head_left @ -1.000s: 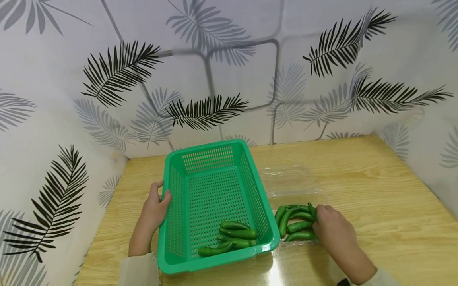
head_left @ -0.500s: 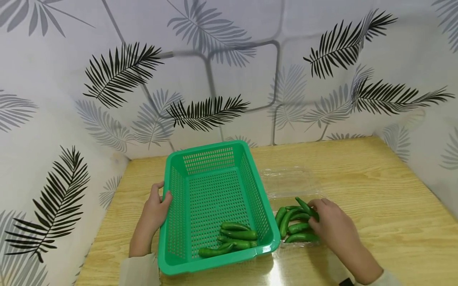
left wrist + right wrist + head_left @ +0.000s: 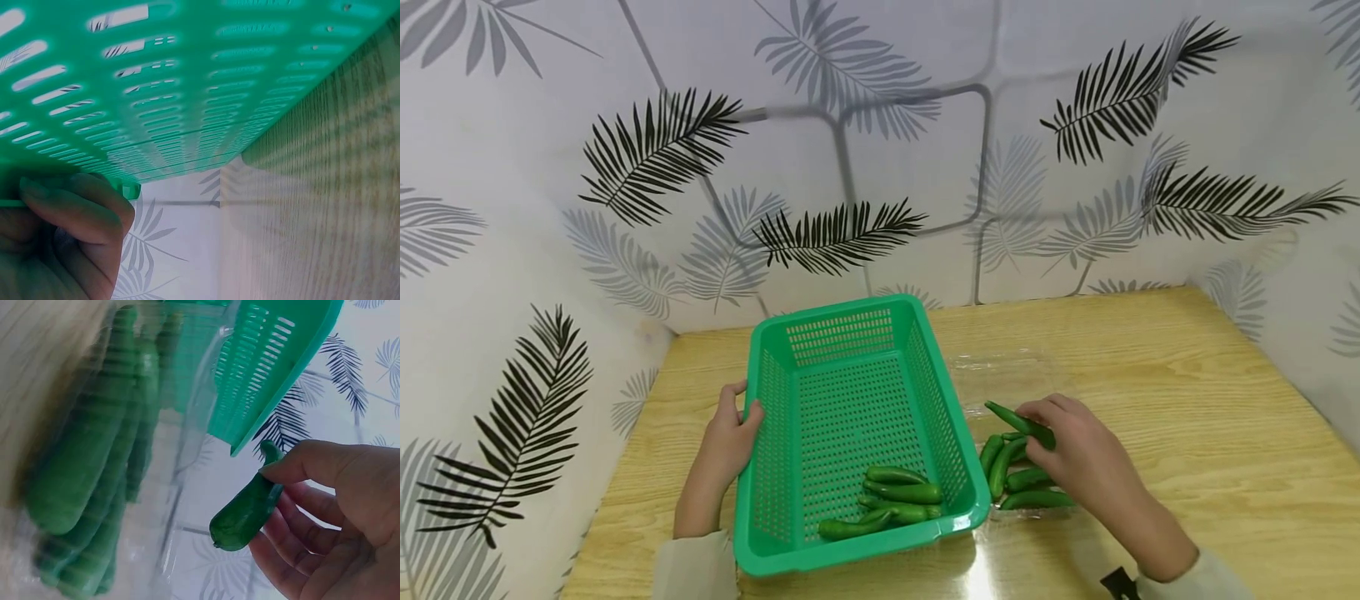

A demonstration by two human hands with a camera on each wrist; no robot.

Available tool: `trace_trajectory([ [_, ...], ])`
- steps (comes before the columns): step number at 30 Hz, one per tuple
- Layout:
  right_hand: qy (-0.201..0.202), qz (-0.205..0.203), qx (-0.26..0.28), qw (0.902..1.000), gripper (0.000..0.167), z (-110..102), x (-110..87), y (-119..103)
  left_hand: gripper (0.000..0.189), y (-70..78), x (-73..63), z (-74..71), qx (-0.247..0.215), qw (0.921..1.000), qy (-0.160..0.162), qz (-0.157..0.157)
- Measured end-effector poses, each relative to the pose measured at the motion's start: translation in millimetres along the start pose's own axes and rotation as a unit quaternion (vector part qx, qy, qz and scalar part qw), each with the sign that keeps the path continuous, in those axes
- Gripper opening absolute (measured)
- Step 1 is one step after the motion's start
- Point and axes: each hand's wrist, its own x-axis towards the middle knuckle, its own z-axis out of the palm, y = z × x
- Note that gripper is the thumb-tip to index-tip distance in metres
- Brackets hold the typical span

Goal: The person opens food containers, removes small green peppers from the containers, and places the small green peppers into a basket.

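In the head view my left hand (image 3: 722,442) grips the left side of a green plastic basket (image 3: 850,417). The left wrist view has its fingers (image 3: 78,206) curled at the rim, beside the slotted wall. Several green chili peppers (image 3: 901,492) lie in the basket's near right corner. My right hand (image 3: 1078,446) pinches one green chili pepper (image 3: 240,515) between thumb and fingers, above a clear plastic box (image 3: 178,487). More chili peppers (image 3: 75,462) rest in that box, partly hidden by the hand in the head view.
The box's clear lid (image 3: 1000,375) lies folded back toward the wall. Basket and box stand side by side on a wooden table (image 3: 1187,400). Behind and to the sides is a leaf-patterned wall (image 3: 865,167).
My right hand has lifted a chili pepper out of the clear box and moved it up and left toward the basket. The left hand and basket stay put.
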Motion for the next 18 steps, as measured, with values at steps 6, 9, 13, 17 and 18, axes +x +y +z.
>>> trace_trajectory([
  [6, 0.014, -0.030, 0.009, 0.9994, 0.031, -0.7, 4.9, -10.8, 0.049, 0.2, 0.9, 0.3, 0.000, 1.0000, 0.001, -0.003],
  [9, 0.007, -0.039, 0.013, 0.9991, 0.032, -2.4, 8.5, -18.5, 0.050, -0.4, 1.5, 0.2, 0.001, 1.0000, 0.001, -0.003],
  [13, -0.004, -0.050, 0.012, 0.9987, 0.032, -2.8, 12.9, -27.9, 0.050, 0.2, 0.5, 0.0, 0.002, 1.0000, 0.000, -0.005],
  [17, -0.003, -0.079, 0.013, 0.9968, 0.030, -2.1, 17.3, -36.4, 0.050, 1.8, -0.4, -0.2, 0.001, 1.0000, 0.000, -0.007],
  [18, -0.003, -0.086, 0.014, 0.9962, 0.030, -2.1, 18.4, -38.7, 0.050, 2.3, -0.7, -0.5, 0.001, 1.0000, 0.000, -0.007],
])
